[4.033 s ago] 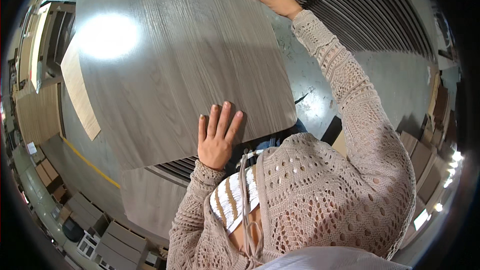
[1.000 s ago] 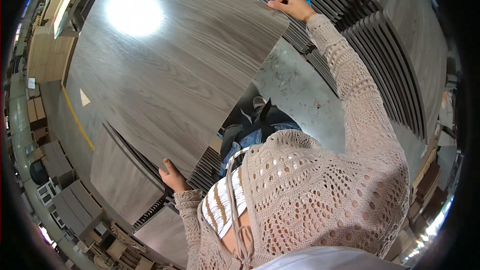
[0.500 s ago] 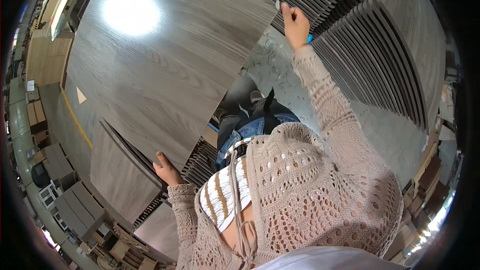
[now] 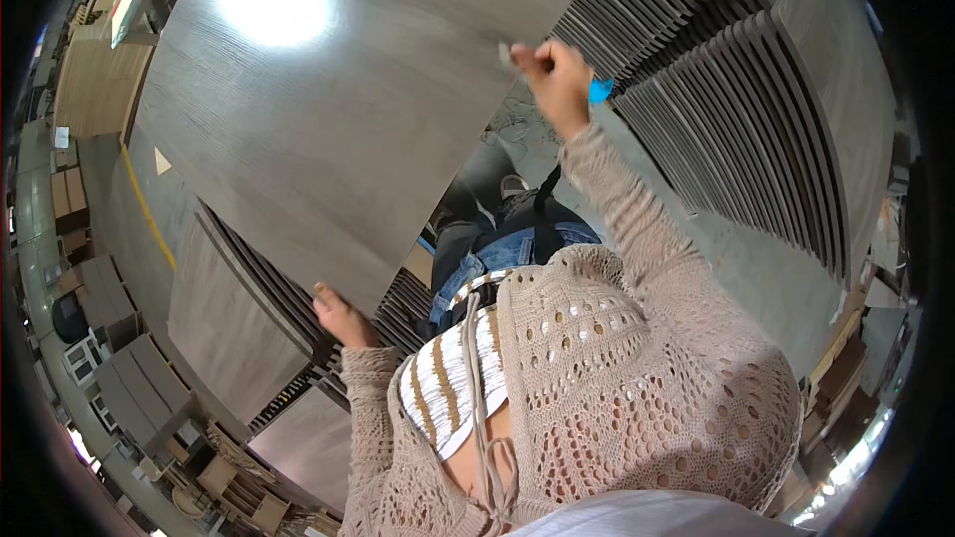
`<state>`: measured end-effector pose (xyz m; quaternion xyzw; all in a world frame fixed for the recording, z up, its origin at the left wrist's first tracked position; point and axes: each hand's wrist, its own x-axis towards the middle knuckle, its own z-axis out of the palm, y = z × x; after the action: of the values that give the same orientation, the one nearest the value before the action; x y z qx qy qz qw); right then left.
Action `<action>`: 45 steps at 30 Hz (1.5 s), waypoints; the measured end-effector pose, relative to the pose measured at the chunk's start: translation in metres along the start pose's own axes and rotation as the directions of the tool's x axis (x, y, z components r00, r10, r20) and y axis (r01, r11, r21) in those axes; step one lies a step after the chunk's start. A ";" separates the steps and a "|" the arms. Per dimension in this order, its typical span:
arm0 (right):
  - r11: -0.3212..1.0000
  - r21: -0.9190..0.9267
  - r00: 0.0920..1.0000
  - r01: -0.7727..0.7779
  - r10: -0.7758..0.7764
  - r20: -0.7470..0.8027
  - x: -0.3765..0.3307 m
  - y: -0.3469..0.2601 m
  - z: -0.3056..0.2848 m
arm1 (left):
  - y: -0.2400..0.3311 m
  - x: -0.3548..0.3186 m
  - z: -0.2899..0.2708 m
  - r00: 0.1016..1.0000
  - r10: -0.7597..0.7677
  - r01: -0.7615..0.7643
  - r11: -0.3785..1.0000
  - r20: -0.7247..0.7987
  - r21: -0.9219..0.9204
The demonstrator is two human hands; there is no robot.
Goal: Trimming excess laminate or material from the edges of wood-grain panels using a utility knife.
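A wide grey-brown wood-grain panel (image 4: 328,129) lies in front of me, with a bright lamp glare near its far left. At its near left corner, my left hand (image 4: 343,318) grips the edge, thumb on top and the other fingers hidden. My right hand (image 4: 559,85) is over the panel's right edge, a little blurred. It pinches a small whitish piece (image 4: 505,54), too small to tell whether it is paper or cloth. A bright blue thing (image 4: 600,90) shows at the right wrist.
Stacked dark-edged panels (image 4: 736,129) stand close on the right. More stacked panels (image 4: 234,308) are at the left beside the large one. A yellow floor line (image 4: 147,209) and stacked boxes (image 4: 144,393) lie farther left.
My right hand has come from the panel's far right corner nearer along the right edge, carrying the whitish piece. My left hand stays at the near left corner.
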<state>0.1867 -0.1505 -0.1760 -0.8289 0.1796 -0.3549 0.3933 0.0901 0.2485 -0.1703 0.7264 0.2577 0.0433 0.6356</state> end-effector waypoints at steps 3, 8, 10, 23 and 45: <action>0.994 -0.072 0.981 -0.086 0.098 0.169 0.065 0.026 0.015 | -0.008 -0.024 0.040 0.999 -0.036 0.037 0.997 0.022 -0.062; 0.957 -0.285 0.996 0.059 -0.039 0.074 0.167 0.071 0.066 | 0.022 -0.048 0.094 0.848 -0.281 0.254 0.960 0.450 0.120; 0.946 -0.324 0.992 0.009 0.033 0.124 0.199 0.070 0.074 | 0.029 -0.052 0.122 0.805 -0.209 0.260 0.965 0.556 -0.015; 0.950 -0.279 0.972 -0.142 0.187 0.142 0.245 0.041 0.101 | 0.063 -0.043 0.119 0.941 -0.221 0.235 0.972 0.256 -0.023; 0.984 0.178 0.946 0.032 -0.087 0.313 0.084 0.017 0.058 | 0.075 0.034 0.080 0.925 -0.261 0.250 0.965 0.277 0.073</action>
<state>0.2863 -0.1789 -0.1771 -0.8437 0.0575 -0.2420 0.4756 0.1749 0.1862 -0.1234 0.6968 0.2570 -0.1492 0.6528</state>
